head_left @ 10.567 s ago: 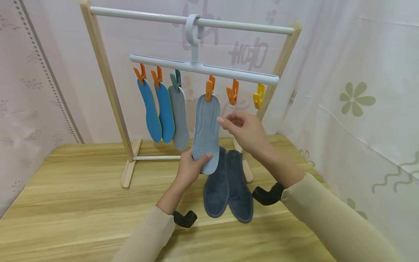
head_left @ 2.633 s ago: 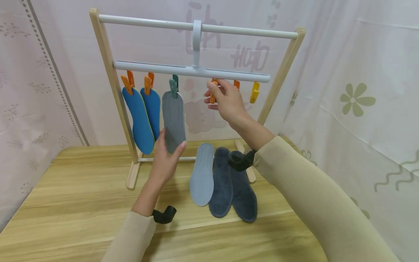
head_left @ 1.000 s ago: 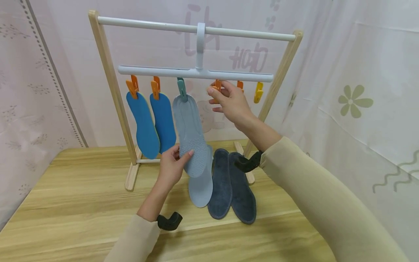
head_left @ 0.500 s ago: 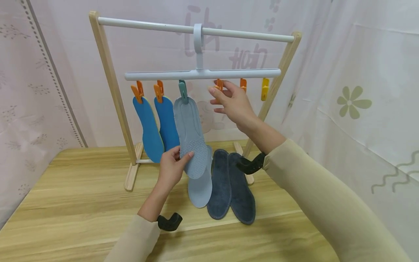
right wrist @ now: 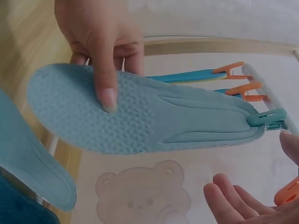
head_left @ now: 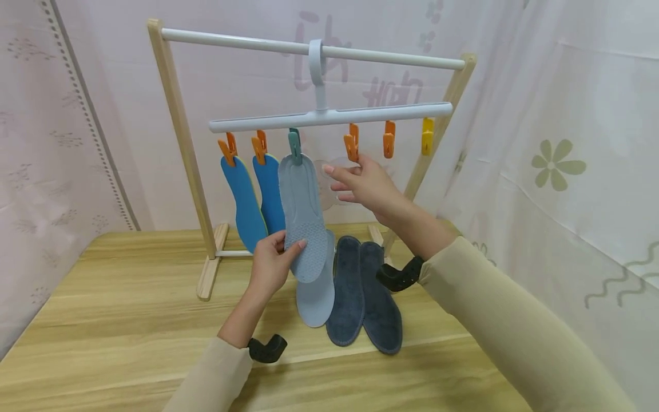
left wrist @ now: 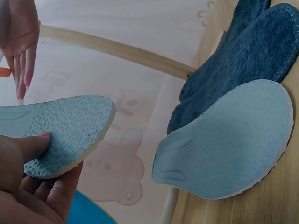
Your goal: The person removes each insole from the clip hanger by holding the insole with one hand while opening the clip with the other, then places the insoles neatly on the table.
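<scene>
1. Up on the wooden rack point(head_left: 177, 123), a white clip hanger point(head_left: 329, 116) hangs from the top rail by its hook.
2. A grey insole point(head_left: 304, 214) hangs from the hanger's teal clip point(head_left: 295, 146), which grips its upper end.
3. The person's left hand point(head_left: 270, 269) holds the lower end of that insole, thumb pressed on the dotted face and the other fingers curled behind it; the right wrist view shows the same grip point(right wrist: 100, 42).
4. The right hand point(head_left: 368, 189) hovers beside the insole's upper part, just below an empty orange clip point(head_left: 352, 146); its fingers are straight and spread, and it holds nothing.
5. Two blue insoles point(head_left: 254, 197) hang to the left of the grey one, each from its own orange clip.
6. Further right on the hanger, another orange clip point(head_left: 389, 139) and a yellow clip point(head_left: 427, 136) hang empty.
7. A second grey insole point(head_left: 315, 292) lies flat on the surface point(head_left: 103, 320), partly under the held one.
8. Two dark blue insoles point(head_left: 365, 297) lie side by side just to its right, touching it.
</scene>
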`<state>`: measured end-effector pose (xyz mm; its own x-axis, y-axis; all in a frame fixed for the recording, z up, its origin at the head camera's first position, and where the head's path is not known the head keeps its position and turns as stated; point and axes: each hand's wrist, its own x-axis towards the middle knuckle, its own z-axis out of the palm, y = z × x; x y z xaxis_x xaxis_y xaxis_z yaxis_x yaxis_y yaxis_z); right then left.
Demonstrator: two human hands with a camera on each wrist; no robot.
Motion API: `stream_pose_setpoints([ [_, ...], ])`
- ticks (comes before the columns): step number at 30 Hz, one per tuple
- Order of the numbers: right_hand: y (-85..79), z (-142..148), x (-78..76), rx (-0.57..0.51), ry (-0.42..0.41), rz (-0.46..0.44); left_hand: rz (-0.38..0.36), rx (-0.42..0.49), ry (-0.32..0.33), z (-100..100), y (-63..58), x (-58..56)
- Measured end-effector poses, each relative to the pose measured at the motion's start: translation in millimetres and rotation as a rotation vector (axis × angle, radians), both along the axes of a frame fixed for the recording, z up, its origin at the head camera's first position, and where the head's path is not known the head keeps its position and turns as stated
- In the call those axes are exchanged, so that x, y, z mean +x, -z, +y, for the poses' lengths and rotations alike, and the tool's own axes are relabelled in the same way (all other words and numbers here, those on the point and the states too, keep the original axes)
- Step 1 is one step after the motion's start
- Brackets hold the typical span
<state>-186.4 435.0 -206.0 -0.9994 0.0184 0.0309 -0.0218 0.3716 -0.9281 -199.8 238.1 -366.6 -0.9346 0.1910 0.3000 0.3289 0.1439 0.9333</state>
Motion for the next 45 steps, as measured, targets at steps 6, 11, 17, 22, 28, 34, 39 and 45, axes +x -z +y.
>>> stream_pose_setpoints([
  [6,8.5,0,6.0,0.065,-0.057,-0.009,0.009,-0.007,0.004,-1,-0.2,-1.4],
  [11,6.7,-5,8.2,0.284,-0.082,0.081,0.017,-0.013,0.007,-3,-1.0,-1.9],
  [17,-10.1,-20,5.9,0.435,-0.075,0.206,0.017,-0.023,0.002,-7,-1.2,-3.5],
  [22,-22.4,-30,-5.3,0.481,-0.065,0.248,0.011,-0.026,0.008,-10,-0.1,-5.4],
  [28,-28.8,-36,-17.6,0.501,-0.044,0.213,0.014,-0.040,0.010,-11,-1.3,-4.8],
  [34,-30.1,-39,-29.3,0.457,-0.054,0.190,0.006,-0.048,0.013,-11,-2.5,-4.4],
  [39,-28.9,-41,-37.0,0.366,-0.092,0.211,0.009,-0.043,0.013,-11,-3.3,-4.5],
  [45,-22.6,-43,-46.5,0.272,-0.092,0.255,0.003,-0.044,0.014,-11,-2.4,-4.9],
])
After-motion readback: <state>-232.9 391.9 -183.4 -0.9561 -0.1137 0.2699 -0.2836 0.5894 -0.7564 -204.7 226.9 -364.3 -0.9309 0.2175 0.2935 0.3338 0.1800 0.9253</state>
